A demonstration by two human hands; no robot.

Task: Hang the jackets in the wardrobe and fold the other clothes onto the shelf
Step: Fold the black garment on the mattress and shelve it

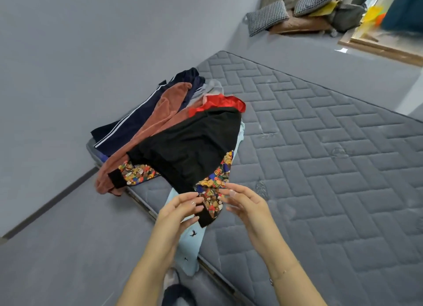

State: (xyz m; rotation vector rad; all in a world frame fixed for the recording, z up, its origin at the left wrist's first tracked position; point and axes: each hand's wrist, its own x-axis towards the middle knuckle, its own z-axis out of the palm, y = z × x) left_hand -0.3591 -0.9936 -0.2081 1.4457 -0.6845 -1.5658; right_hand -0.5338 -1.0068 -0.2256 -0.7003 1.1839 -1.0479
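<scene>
A black jacket (190, 145) with colourful printed sleeves and red lining lies spread on top of the pile at the mattress (320, 157) edge. Under it lie a rust-brown fleece garment (158, 120), navy striped trousers (132, 125) and a light blue garment (190, 244).

Blurred yellow object (372, 15), unidentifiable

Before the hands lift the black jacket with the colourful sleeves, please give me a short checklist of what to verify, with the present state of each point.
1. Left hand at the sleeve cuff: ok, fingers touching.
2. Right hand gripping: not ok, open beside the sleeve.
3. Black jacket on top of the pile: ok.
4. Light blue garment underneath may drag along: cannot tell.
5. Mattress beside the pile free for spreading: ok.
</scene>
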